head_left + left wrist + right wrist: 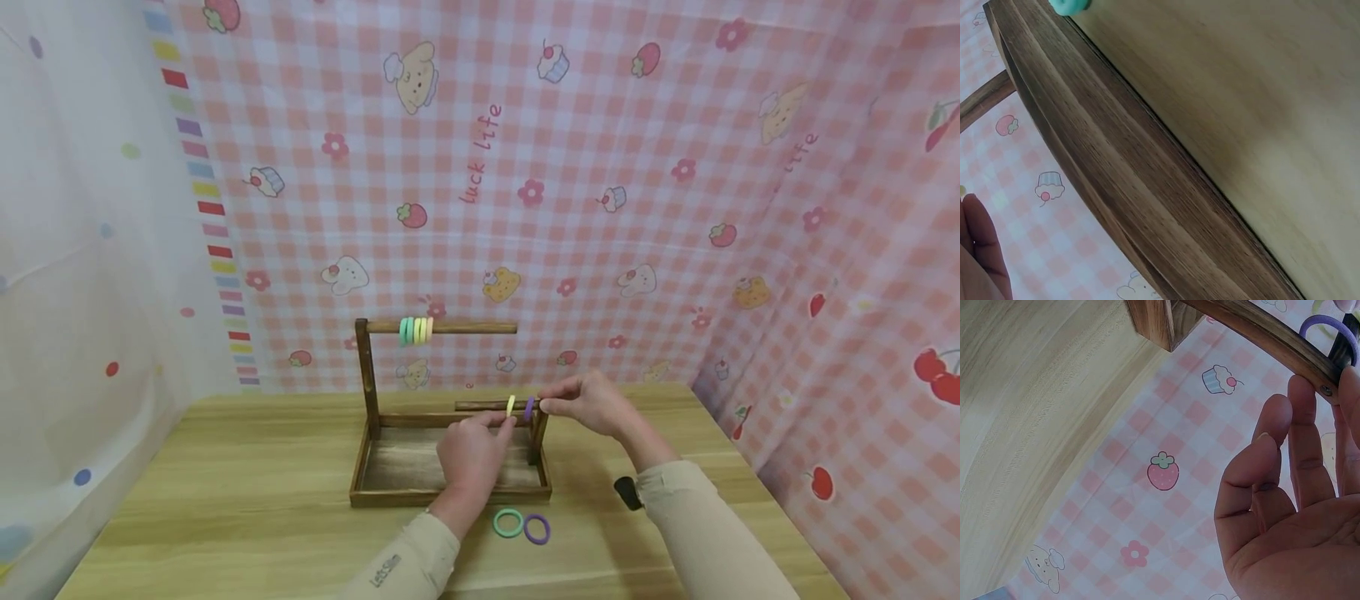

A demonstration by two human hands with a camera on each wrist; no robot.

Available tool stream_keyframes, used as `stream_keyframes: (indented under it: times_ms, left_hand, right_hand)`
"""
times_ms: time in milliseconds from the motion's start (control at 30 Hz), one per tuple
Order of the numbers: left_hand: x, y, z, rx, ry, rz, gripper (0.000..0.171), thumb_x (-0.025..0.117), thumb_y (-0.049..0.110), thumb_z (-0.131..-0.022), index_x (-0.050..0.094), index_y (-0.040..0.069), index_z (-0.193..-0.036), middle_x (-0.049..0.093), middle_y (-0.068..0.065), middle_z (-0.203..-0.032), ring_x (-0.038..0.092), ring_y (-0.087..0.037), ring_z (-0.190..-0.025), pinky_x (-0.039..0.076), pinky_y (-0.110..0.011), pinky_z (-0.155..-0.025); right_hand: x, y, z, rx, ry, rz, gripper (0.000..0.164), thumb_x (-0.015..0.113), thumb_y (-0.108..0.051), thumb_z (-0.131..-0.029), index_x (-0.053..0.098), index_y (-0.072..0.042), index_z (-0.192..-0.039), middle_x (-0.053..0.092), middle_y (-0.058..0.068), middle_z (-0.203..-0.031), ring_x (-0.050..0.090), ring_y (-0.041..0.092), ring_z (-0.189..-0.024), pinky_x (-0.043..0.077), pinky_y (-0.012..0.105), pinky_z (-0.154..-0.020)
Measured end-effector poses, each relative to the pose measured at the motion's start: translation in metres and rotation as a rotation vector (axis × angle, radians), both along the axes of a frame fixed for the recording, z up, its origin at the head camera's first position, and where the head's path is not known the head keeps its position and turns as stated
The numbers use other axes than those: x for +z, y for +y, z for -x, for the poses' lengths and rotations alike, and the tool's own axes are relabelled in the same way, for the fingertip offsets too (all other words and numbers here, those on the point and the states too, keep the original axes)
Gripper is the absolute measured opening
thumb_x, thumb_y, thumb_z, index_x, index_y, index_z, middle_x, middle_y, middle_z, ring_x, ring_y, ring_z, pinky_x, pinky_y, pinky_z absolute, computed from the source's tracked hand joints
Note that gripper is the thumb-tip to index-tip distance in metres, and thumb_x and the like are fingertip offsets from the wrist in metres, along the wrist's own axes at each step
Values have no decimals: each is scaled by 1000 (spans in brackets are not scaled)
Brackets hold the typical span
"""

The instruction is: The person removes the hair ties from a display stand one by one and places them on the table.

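Note:
A dark wooden stand (450, 498) has a tray base, two posts and two rods. My left hand (472, 450) reaches over the tray and pinches a thin yellow ring (511, 406) at the lower rod (480, 406). Just right of it, a purple ring (529, 407) hangs around the same rod, near the short right post. My right hand (592, 404) grips that post's top with thumb and fingertips; the right wrist view shows its fingertips (1302, 387) against the wood beside a screw. Only part of the left hand (979, 250) enters the left wrist view.
Several rings (416, 331), teal to peach, hang on the upper rod (480, 328). On the wooden table (247, 500), a green ring (507, 523) and another purple ring (537, 529) lie in front of the tray. A pink checked cloth (480, 233) hangs behind.

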State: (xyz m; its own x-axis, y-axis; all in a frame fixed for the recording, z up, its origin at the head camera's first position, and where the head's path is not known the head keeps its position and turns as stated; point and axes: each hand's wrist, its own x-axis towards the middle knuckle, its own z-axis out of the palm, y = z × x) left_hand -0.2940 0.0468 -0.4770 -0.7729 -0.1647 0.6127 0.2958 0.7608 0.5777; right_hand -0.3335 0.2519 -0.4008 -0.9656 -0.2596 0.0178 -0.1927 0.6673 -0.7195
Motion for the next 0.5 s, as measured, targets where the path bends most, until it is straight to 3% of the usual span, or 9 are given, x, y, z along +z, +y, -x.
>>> stream_keyframes:
  times_ms: [267, 500]
  left_hand:
    - [-3, -12, 0, 44, 64, -17, 10, 90, 32, -85, 85, 24, -83, 78, 2, -66, 69, -17, -52, 35, -21, -42]
    - [-6, -23, -1, 74, 103, -16, 12, 91, 33, -84, 84, 23, -81, 75, 3, -61, 68, -17, -51, 38, -23, -42]
  right_hand:
    - [0, 0, 0, 6, 16, -15, 23, 79, -26, -99, 83, -11, -116, 82, 11, -116, 77, 30, -112, 62, 51, -99]
    - [0, 0, -1, 7, 18, -18, 22, 79, -27, -99, 84, -11, -115, 83, 10, -115, 77, 29, -111, 62, 51, -99]
